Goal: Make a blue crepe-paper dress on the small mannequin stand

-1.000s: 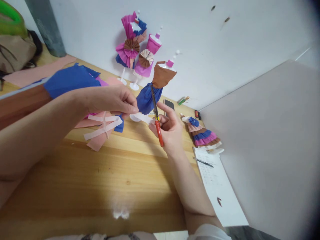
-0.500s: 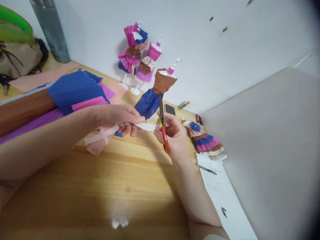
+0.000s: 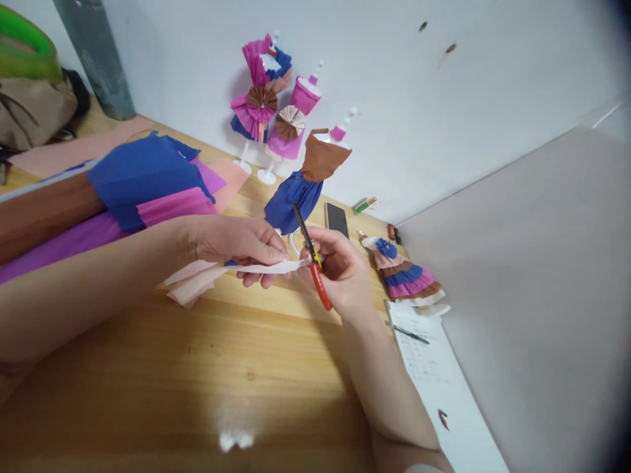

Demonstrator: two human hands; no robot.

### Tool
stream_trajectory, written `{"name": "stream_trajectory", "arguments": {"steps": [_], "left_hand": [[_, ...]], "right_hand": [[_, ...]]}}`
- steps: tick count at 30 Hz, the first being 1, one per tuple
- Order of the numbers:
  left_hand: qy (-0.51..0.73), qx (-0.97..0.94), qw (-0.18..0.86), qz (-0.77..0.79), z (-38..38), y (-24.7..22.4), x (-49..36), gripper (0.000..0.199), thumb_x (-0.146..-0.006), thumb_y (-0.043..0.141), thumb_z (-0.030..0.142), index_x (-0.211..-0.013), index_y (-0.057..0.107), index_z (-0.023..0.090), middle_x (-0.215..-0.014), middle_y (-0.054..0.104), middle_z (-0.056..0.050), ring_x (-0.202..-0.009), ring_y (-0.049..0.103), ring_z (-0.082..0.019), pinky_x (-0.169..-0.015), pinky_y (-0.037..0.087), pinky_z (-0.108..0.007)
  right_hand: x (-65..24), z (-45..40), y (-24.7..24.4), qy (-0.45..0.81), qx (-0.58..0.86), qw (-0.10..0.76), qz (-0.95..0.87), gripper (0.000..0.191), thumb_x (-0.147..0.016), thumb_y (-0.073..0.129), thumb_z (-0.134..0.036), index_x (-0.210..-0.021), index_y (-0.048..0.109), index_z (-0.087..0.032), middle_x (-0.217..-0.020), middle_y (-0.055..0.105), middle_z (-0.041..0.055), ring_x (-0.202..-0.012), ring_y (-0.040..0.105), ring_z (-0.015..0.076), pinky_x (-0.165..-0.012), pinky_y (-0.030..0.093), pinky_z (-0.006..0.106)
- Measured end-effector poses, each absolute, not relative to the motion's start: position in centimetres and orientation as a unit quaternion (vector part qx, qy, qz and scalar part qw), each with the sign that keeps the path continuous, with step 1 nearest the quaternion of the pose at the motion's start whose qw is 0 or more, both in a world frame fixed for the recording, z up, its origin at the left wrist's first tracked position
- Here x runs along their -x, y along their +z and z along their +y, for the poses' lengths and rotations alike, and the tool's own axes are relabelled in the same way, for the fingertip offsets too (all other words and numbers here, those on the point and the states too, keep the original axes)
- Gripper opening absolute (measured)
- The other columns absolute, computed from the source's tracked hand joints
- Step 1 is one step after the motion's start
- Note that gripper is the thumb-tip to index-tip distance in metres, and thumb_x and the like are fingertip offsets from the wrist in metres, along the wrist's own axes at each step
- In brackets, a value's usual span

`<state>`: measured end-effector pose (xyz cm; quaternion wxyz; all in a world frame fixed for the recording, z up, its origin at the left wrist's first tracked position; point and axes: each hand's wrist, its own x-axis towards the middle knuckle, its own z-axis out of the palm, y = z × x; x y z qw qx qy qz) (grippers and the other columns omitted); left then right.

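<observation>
A narrow pale strip of crepe paper stretches between my hands above the table. My left hand pinches it between thumb and fingers. My right hand is closed round red-handled scissors, whose dark blades point up and away, and its fingertips touch the strip's right end. Beneath my left hand lie pale pink paper pieces, partly hidden. Just beyond my hands stands a small dress form in a brown top and blue skirt, its white base partly covered by my right hand and the scissors.
Two more dressed forms stand against the wall. Coloured paper sheets spread over the left side, near a bottle and a bag. A phone, a tiered dress and a written sheet with a pen are at right.
The strip has swung lower and now trails left across my left hand's fingers. The scissors have tilted leftward at their tips. My left hand has shifted slightly down.
</observation>
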<state>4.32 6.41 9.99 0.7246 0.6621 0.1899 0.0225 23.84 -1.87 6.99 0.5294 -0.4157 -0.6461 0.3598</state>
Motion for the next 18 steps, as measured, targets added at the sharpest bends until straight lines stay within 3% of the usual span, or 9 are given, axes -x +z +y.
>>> {"name": "stream_trajectory", "arguments": {"steps": [5,9,13,18], "left_hand": [[0.019,-0.661,0.726,0.189,6.5,9.6,-4.4,0.024,-0.085,0.06,0.03,-0.078,0.074,0.012,-0.058,0.066,-0.005,-0.043,0.047,-0.008,-0.044,0.035,-0.018],[0.015,-0.636,0.751,0.173,6.7,9.0,-4.4,0.024,-0.078,0.071,0.035,-0.069,0.071,0.013,-0.053,0.059,-0.002,-0.045,0.049,-0.009,-0.044,0.036,-0.018],[0.019,-0.614,0.767,0.184,6.6,8.9,-4.5,0.023,-0.077,0.072,0.029,-0.062,0.066,0.014,-0.052,0.057,0.001,-0.043,0.047,-0.006,-0.043,0.037,-0.016],[0.036,-0.616,0.765,0.184,6.7,8.9,-4.7,0.027,-0.076,0.076,0.034,-0.06,0.067,0.015,-0.05,0.057,-0.001,-0.042,0.047,-0.007,-0.039,0.035,-0.016]], "right_hand": [[-24.0,-1.8,6.8,0.345,0.435,0.522,-0.647,0.039,-0.074,0.077,-0.016,-0.11,0.068,-0.027,-0.084,0.066,-0.0002,-0.069,0.057,0.0118,-0.06,0.048,0.023],[-24.0,-1.9,6.9,0.34,0.451,0.516,-0.644,0.04,-0.072,0.079,-0.02,-0.109,0.068,-0.026,-0.079,0.063,-0.0008,-0.066,0.054,0.0118,-0.058,0.046,0.024],[-23.9,-2.0,7.2,0.37,0.44,0.517,-0.634,0.042,-0.07,0.08,-0.019,-0.109,0.067,-0.027,-0.079,0.062,-0.0013,-0.066,0.054,0.0122,-0.058,0.046,0.024],[-23.7,-2.0,7.7,0.399,0.438,0.518,-0.617,0.043,-0.066,0.083,-0.02,-0.106,0.067,-0.026,-0.079,0.063,-0.0012,-0.067,0.056,0.0121,-0.059,0.046,0.024]]}}
